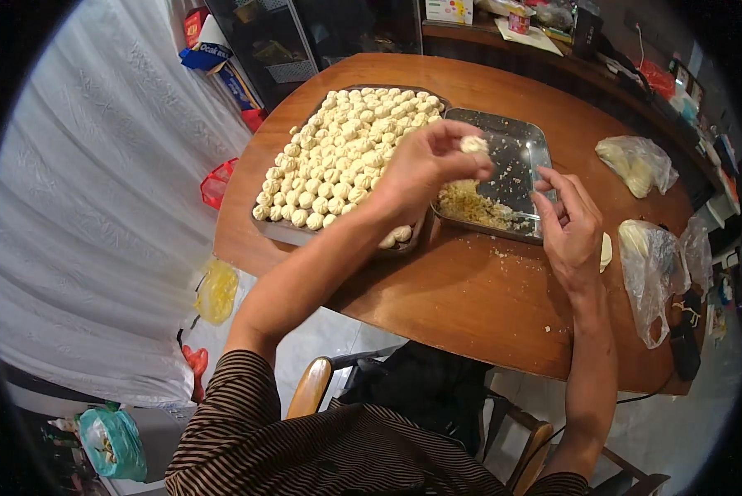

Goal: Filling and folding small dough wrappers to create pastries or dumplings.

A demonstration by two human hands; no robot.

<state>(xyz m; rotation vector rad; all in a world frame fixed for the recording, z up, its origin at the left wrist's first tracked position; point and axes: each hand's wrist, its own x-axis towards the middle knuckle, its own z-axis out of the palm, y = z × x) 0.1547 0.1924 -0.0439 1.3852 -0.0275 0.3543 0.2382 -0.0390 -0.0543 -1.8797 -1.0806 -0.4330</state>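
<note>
My left hand (427,165) is raised over the near-left part of a metal tray, its thumb and fingers closed on a small pleated dumpling (473,145). Slight blur softens those fingertips. Crumbly yellowish filling (470,205) is heaped at the near-left of the metal tray (535,140), with scattered bits beyond it. A metal utensil (516,216) lies in the filling, its handle pointing toward my right hand (573,227). That hand hovers by the tray's right edge, fingers loosely bent and apart, with nothing visible in them. Rows of pleated dumplings (338,157) cover a large tray on the left.
Pale dough rounds (606,252) lie partly behind my right wrist. Clear plastic bags (648,269) and a bag of dough (637,165) rest on the table's right side. Crumbs dot the wooden table (437,289) near its front edge. A wooden chair (311,388) stands close below.
</note>
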